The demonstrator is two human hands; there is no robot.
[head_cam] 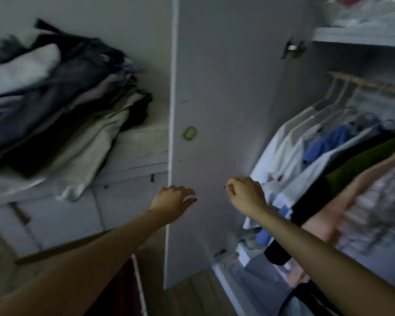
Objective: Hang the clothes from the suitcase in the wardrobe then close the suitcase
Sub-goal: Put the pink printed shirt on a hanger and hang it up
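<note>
Clothes (310, 156) blurred on rail; left hand (172, 200) grip on door edge (170, 156) unclear.

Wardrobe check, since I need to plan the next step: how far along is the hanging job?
Done: several garments hang on the rail. In hand: nothing; the left hand is at the open door's edge, the right hand before it. Left: the suitcase is out of view, so closing it is unconfirmed.

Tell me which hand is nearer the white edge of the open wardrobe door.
Left. The left hand is at the door's white edge, fingers curled by it. The right hand is farther right, in front of the door's inner face, beside the hanging clothes.
</note>
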